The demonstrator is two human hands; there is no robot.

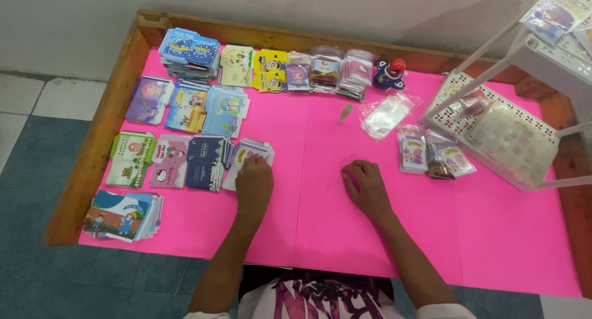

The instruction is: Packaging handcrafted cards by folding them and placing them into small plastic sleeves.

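Shirt: a white shirt [314, 297] with dark pink print sits at the bottom edge, closest to the camera.
Counter: a pink sheet covers the counter [505, 245], which has a wooden rim around it.
Left hand: the left hand [254, 182] rests on a small white card stack [251, 154]; its fingers are curled down onto the near end of the stack, touching it, but I cannot tell if they really grip a card.
Right hand: the right hand [365, 186] lies on the bare pink sheet, fingers bent under in a loose fist, holding nothing that I can see.
Card stack: it lies near the middle of the counter, just right of a dark blue stack [206, 162].
Front row: left of the dark blue stack are a pink stack [169, 160] and a green stack [129, 159]; one more stack [122, 215] lies alone near the front left corner.
Back rows: more stacks of coloured cards stand in two rows toward the wall, among them a yellow stack [269, 70].
Toy: a small blue and red toy [390, 74] stands at the back.
Bags: clear bags [387, 114] lie beside it, and small packets [435, 155] lie to the right of the right hand.
Rack: a white plastic rack [524, 140] stands at the right end of the counter.
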